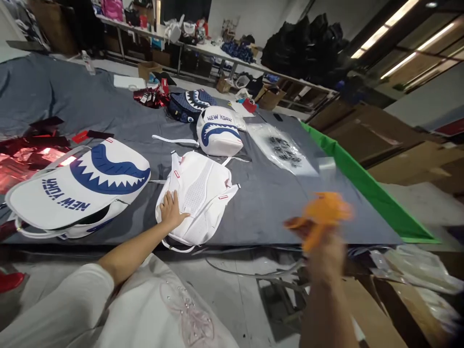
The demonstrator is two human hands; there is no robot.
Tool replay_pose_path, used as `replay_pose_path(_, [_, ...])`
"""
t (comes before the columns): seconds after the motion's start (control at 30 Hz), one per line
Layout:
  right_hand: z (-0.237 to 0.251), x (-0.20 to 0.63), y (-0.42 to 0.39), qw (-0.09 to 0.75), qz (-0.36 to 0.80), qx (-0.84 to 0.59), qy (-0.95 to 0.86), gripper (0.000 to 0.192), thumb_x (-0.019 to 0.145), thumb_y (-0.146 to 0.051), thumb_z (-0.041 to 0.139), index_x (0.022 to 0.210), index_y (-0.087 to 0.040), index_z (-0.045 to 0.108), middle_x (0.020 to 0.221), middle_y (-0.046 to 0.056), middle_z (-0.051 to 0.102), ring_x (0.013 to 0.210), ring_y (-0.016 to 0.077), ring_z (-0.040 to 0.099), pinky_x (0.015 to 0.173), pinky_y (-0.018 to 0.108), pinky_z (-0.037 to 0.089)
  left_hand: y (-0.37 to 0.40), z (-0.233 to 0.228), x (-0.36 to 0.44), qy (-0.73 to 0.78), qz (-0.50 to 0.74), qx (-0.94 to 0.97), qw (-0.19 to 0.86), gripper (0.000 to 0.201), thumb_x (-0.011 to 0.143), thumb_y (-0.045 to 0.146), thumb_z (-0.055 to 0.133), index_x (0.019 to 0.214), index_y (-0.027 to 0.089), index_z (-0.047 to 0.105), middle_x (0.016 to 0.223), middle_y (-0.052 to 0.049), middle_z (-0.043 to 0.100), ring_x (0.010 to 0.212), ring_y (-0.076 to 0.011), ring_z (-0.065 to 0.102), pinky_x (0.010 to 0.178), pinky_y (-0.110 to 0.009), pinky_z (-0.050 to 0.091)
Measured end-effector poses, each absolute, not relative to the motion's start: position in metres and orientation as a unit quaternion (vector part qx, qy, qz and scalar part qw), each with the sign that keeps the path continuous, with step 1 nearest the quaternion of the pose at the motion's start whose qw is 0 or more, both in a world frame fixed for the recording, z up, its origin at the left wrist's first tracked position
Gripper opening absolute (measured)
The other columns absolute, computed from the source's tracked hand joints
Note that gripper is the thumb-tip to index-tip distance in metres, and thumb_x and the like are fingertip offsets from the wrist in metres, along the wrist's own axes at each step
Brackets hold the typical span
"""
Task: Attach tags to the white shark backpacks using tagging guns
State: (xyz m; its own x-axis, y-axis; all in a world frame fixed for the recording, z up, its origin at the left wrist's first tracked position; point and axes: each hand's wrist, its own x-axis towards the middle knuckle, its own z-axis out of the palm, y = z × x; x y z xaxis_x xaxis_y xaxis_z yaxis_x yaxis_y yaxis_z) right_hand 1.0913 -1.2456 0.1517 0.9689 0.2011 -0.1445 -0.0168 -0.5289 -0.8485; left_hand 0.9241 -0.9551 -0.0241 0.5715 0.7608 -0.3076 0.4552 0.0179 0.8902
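My left hand (173,210) lies on a white backpack (197,195), its fingers spread over the padded back and a strap. The backpack rests with its straps facing up near the table's front edge. Off to the right, my right hand (328,251) is blurred by motion and grips an orange cloth (324,215) above the table edge. Beside the left arm is a white backpack with a blue shark mouth and "NEW YORK" lettering (108,169). A similar white bag (219,130) sits just behind the one under my hand.
A dark blue shark-mouth bag (192,104), red shiny wrappers (32,154) and a clear plastic bag (282,150) lie on the grey-covered table (261,208). Green material (362,179) lines its right edge. Cardboard boxes (395,135) stand beyond. A loaded bench (217,53) runs behind.
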Motion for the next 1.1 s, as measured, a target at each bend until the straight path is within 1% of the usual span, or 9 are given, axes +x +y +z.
replay_pose_path(0.13, [0.094,1.092,-1.193,0.41,0.303,-0.848,-0.147,0.073,0.07,-0.088,0.053,0.075,-0.016,0.062,0.067,0.01,0.068,0.063,0.024,0.065,0.068,0.04,0.056,-0.942,-0.038,0.919,0.44,0.14,0.674,0.577,0.081,0.07,0.019,0.075,0.145,0.014,0.044,0.165,-0.019,0.019,0.154,-0.0357,0.012,0.125,-0.053,0.003])
replay_pose_path(0.3, [0.063,1.122,-1.172,0.363,0.32,-0.865,-0.133,0.062,0.079,-0.079,0.049,0.075,-0.017,0.059,0.056,0.003,0.063,0.05,0.0172,0.059,0.054,0.028,0.045,-0.913,-0.032,0.873,0.419,0.138,0.607,0.661,0.054,0.081,0.03,0.067,0.133,0.018,0.058,0.143,-0.014,0.058,0.135,-0.0315,0.05,0.12,-0.045,0.03])
replay_pose_path(0.47, [0.072,1.125,-1.138,0.304,0.407,-0.844,-0.169,0.061,0.078,-0.078,0.052,0.062,-0.02,0.056,0.044,0.0,0.056,0.041,0.0142,0.05,0.048,0.026,0.039,-0.9,-0.031,0.875,0.403,0.12,0.475,0.773,0.05,0.08,0.048,0.072,0.119,0.016,0.066,0.121,-0.013,0.071,0.112,-0.028,0.067,0.102,-0.039,0.05])
replay_pose_path(0.53, [0.078,1.124,-1.116,0.259,0.484,-0.804,-0.228,0.06,0.077,-0.077,0.055,0.06,-0.02,0.056,0.044,0.0,0.056,0.041,0.0142,0.051,0.048,0.026,0.04,-0.894,-0.036,0.884,0.432,0.109,0.415,0.794,0.049,0.085,0.052,0.066,0.116,0.014,0.066,0.116,-0.017,0.072,0.1,-0.0273,0.071,0.092,-0.04,0.056])
replay_pose_path(0.77, [0.091,1.167,-1.062,0.159,0.51,-0.765,-0.36,0.053,0.089,-0.068,0.044,0.066,-0.021,0.054,0.047,-0.002,0.054,0.045,0.0117,0.05,0.052,0.023,0.039,-0.886,-0.04,0.902,0.547,0.072,0.367,0.749,0.048,0.096,0.048,0.048,0.1,0.004,0.067,0.09,-0.028,0.073,0.083,-0.0332,0.073,0.074,-0.048,0.06])
replay_pose_path(0.87, [0.091,1.19,-1.06,0.079,0.481,-0.789,-0.374,0.047,0.097,-0.055,0.039,0.068,-0.021,0.052,0.047,-0.002,0.052,0.045,0.0117,0.049,0.051,0.023,0.038,-0.907,-0.026,0.912,0.583,0.106,0.415,0.69,0.047,0.093,0.04,0.056,0.127,0.008,0.059,0.117,-0.026,0.069,0.111,-0.0374,0.066,0.092,-0.055,0.054])
replay_pose_path(0.97, [0.091,1.22,-1.069,0.035,0.512,-0.765,-0.39,0.046,0.097,-0.055,0.038,0.072,-0.02,0.055,0.049,-0.001,0.055,0.046,0.0129,0.053,0.051,0.024,0.04,-0.95,-0.008,0.928,0.561,0.161,0.57,0.578,0.068,0.086,0.031,0.066,0.149,0.026,0.04,0.16,-0.013,0.036,0.148,-0.0342,0.03,0.12,-0.056,0.027])
replay_pose_path(1.03, [0.092,1.241,-1.078,0.001,0.448,-0.81,-0.379,0.046,0.098,-0.056,0.036,0.08,-0.019,0.057,0.052,0.0,0.057,0.046,0.0139,0.054,0.05,0.025,0.04,-0.986,-0.001,0.941,0.463,0.132,0.734,0.48,0.07,0.087,0.032,0.065,0.151,0.027,0.038,0.165,-0.009,0.023,0.152,-0.0351,0.017,0.123,-0.058,0.015])
replay_pose_path(1.1, [0.097,1.258,-1.089,-0.036,0.385,-0.85,-0.359,0.045,0.098,-0.056,0.035,0.082,-0.019,0.056,0.052,0.001,0.057,0.044,0.014,0.053,0.048,0.025,0.038,-1.022,-0.001,0.955,0.352,0.05,0.821,0.446,0.076,0.08,0.034,0.073,0.148,0.024,0.043,0.163,-0.014,0.027,0.149,-0.0403,0.022,0.12,-0.062,0.015])
